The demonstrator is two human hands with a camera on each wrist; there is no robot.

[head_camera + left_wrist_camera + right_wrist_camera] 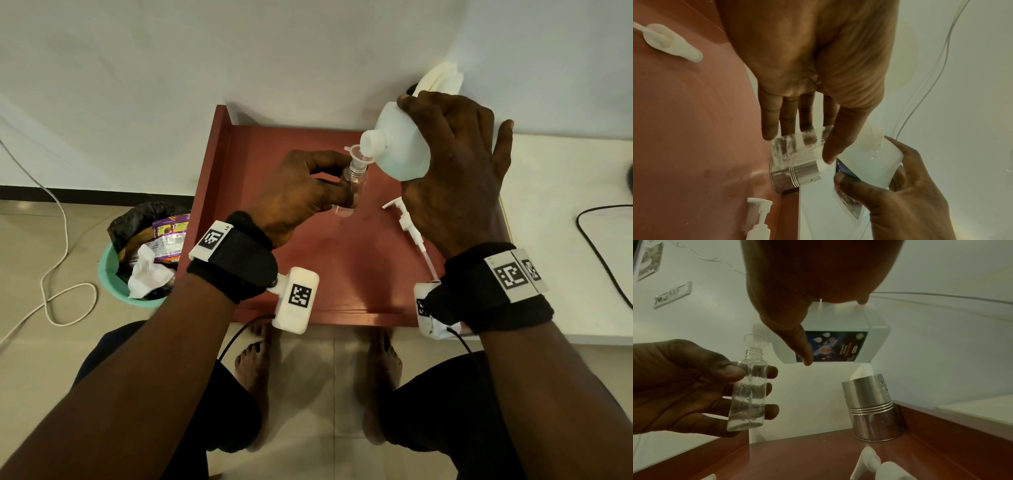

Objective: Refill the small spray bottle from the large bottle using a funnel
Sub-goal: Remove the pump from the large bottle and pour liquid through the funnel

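— Where is the small bottle [349,192]?
— I see my left hand [294,195] pinching it above the red table [342,267]; funnel [356,154] sits in its neck; my right hand [455,171] grips the large bottle [397,147], tilted, its mouth at the funnel.

Red-brown desk [346,274] with raised side edges; white pump dispenser head [407,222] lying on it, steel cylindrical holder [873,408] standing at back corner.

bench [359,274]: red-brown, raised edges
steel holder [871,408]: upright in bench corner beyond the fingers, white napkins [442,80] sticking out
bin [137,253]: green, on the floor left of bench, holding wrappers and tissue
white cable [54,240]: on floor
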